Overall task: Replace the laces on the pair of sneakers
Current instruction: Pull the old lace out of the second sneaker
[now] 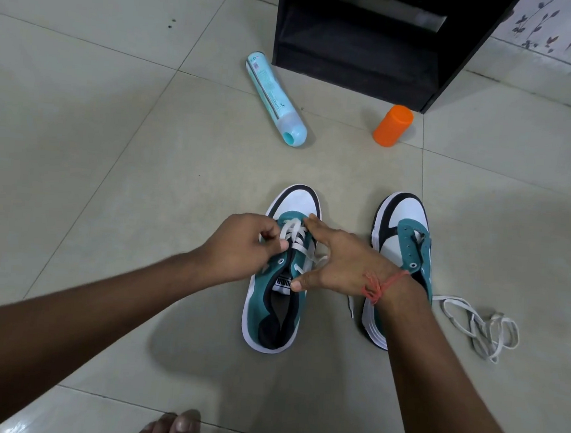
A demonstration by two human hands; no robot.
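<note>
My left hand (241,243) pinches the white lace (294,237) at the eyelets; my right hand (338,259) is spread, fingertips on the laced sneaker (271,303), thumb pressing its tongue. A hard pull could skew the crossings or slide the shoe. At three o'clock stands the unlaced sneaker (407,241); the loose lace (482,326) at four could tangle.

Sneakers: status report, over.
Left hand pinching white lace on left sneaker; right hand steadying it. Right sneaker unlaced, loose lace beside. Nothing obstructing.
</note>
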